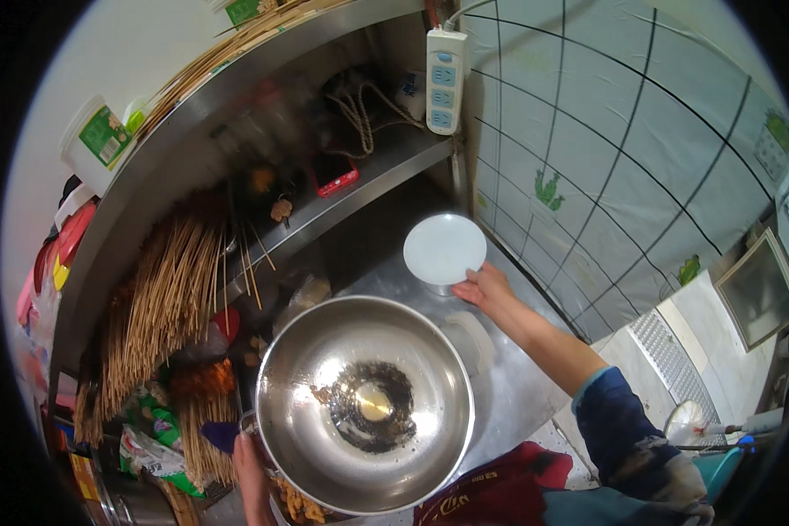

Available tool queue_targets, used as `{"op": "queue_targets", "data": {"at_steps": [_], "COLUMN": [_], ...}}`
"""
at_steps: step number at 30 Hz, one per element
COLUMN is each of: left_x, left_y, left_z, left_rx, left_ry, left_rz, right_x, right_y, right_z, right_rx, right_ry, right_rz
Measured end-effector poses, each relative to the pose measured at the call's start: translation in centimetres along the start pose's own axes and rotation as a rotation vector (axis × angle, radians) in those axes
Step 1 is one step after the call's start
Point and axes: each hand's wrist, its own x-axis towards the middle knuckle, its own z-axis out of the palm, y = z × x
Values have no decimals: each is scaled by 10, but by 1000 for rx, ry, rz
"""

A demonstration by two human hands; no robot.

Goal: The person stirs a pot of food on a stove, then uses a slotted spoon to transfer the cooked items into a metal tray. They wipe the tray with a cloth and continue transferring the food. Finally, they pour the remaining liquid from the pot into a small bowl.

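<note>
A large stainless steel wok-like pan (434,368) fills the middle of the view, with scorch marks and a little yellowish liquid at its bottom. At its lower left rim is my left hand (250,477), beside the side handle with a dark blue cloth (219,436); its fingers are partly hidden. My right hand (483,286) holds the edge of a round white plate or lid (444,250) above the metal counter, beyond the pan. Something shiny shows just under that plate. Fried pieces of food (299,505) lie below the pan's lower left edge.
Bundles of skewered food (171,289) lie at the left, near plastic packets (158,454). A metal shelf (381,187) above the counter holds a red-edged phone (336,179) and a cord. A power strip (444,85) hangs by the tiled-pattern wall (592,131).
</note>
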Motion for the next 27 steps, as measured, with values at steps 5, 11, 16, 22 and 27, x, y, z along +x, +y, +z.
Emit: {"op": "queue_targets", "data": {"at_steps": [5, 11, 16, 22, 27], "left_x": [-2, 8, 1, -7, -14], "left_y": [-1, -42, -53, 12, 6], "left_z": [2, -24, -19, 19, 11], "left_rx": [24, 80, 63, 91, 125], "left_ry": [80, 126, 159, 240, 234], "left_rz": [-26, -69, -7, -175, -72], "right_x": [84, 154, 215, 277, 270], "right_y": [-7, -22, -26, -39, -28], "right_z": [43, 104, 131, 132, 126], "right_rx": [1, 127, 203, 408, 117], "right_ry": [44, 114, 83, -159, -252], "right_rz": [-6, -3, -41, -59, -107]}}
